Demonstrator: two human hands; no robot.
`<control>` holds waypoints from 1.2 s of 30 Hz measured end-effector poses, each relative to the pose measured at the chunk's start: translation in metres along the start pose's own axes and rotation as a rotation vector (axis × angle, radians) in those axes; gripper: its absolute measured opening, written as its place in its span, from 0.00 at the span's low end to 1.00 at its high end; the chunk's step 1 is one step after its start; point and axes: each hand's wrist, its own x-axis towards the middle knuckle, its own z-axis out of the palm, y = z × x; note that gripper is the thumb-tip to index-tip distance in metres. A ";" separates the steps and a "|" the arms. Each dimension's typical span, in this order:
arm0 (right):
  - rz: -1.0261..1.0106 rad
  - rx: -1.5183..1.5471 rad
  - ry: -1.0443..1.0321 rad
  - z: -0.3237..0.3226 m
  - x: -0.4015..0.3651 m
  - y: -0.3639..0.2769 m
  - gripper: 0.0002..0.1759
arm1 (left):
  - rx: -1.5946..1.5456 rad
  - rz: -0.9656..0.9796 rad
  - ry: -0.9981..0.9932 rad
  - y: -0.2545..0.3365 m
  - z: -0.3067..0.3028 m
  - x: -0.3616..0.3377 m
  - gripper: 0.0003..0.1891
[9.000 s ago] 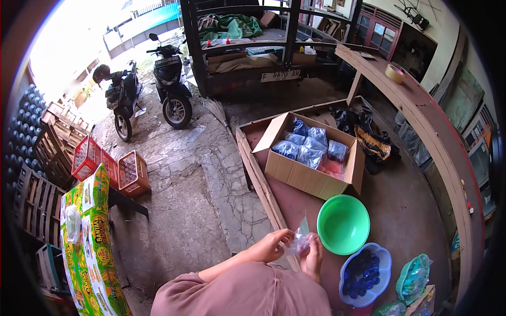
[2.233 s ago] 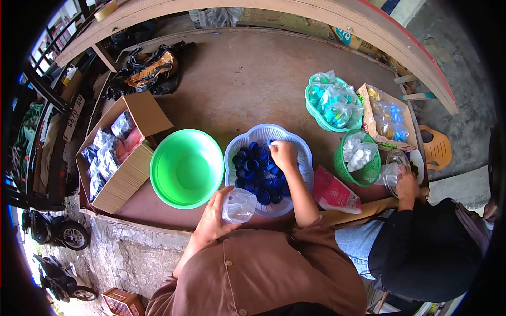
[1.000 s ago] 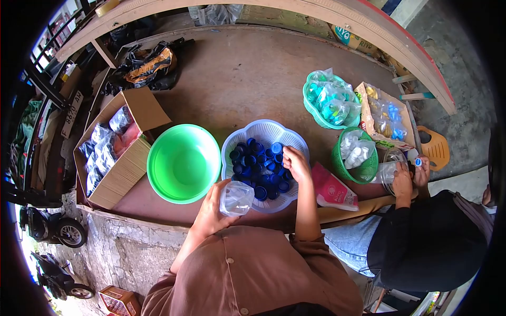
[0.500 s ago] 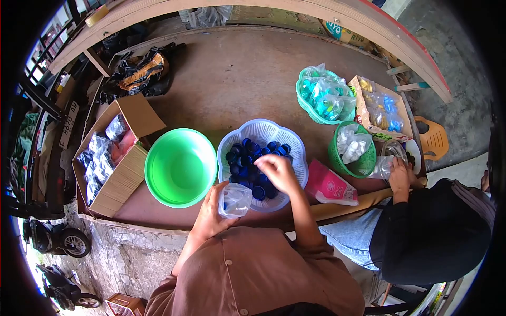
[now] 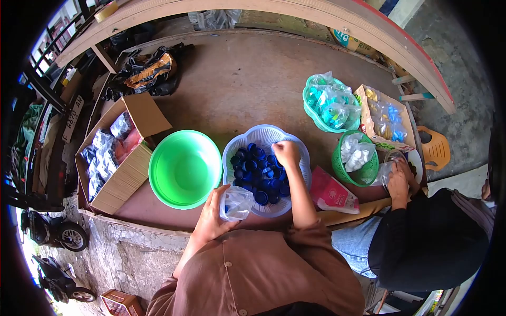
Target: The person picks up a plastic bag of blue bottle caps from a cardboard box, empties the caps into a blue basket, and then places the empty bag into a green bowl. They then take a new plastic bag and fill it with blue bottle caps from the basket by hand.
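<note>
My left hand point(image 5: 212, 217) is closed around a clear plastic bag point(image 5: 237, 204), held upright at the near left edge of a lavender plastic basket point(image 5: 299, 139). A patch of blue shows low in the bag. Many dark blue bottle caps point(image 5: 259, 174) are heaped in the basket. Over the right side of that heap is my right hand point(image 5: 286, 152), its fingers curled downward; whatever they pinch is hidden. Left of the basket stands a green basin point(image 5: 185, 168) with nothing visible inside.
At left, a cardboard box point(image 5: 118, 184) holds filled bags. A pink packet point(image 5: 333, 192) lies right of the basket. Beyond are a green basket point(image 5: 369, 175) of white pieces, a turquoise basket point(image 5: 308, 108) and a carton point(image 5: 387, 139) of bagged pieces. Another person's hands point(image 5: 399, 181) work at right.
My right hand has moved from the heap's middle to its right side, and its fingers are more curled. Blue now shows inside the bag. The view has shifted slightly.
</note>
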 end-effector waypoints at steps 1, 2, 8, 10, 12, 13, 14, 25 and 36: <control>-0.070 0.283 0.122 0.004 -0.004 0.011 0.13 | -0.001 -0.003 0.007 -0.002 0.001 0.000 0.42; 0.326 0.905 -0.231 -0.021 -0.013 -0.005 0.09 | -0.012 -0.001 0.022 -0.003 0.001 0.000 0.42; 0.144 1.619 -0.478 -0.061 -0.059 -0.036 0.08 | 0.022 -0.019 0.025 0.001 0.000 0.005 0.43; 0.095 1.636 -0.483 -0.065 -0.071 -0.045 0.05 | 0.042 -0.027 0.023 0.002 0.000 0.003 0.43; 0.020 1.609 -0.464 -0.067 -0.083 -0.058 0.07 | 0.066 0.027 0.022 0.002 0.001 0.004 0.43; -0.025 1.475 -0.479 -0.071 -0.091 -0.066 0.07 | 0.066 0.028 0.018 0.001 0.001 0.003 0.43; -0.018 1.132 -0.459 -0.079 -0.102 -0.084 0.07 | 0.041 0.019 0.018 0.000 0.003 0.003 0.43; -0.171 0.119 0.025 -0.060 -0.058 -0.032 0.04 | 0.013 -0.026 -0.017 0.003 0.002 0.001 0.43; -0.393 -0.783 0.132 -0.050 -0.022 0.003 0.08 | 0.015 0.008 -0.003 0.001 0.001 0.002 0.42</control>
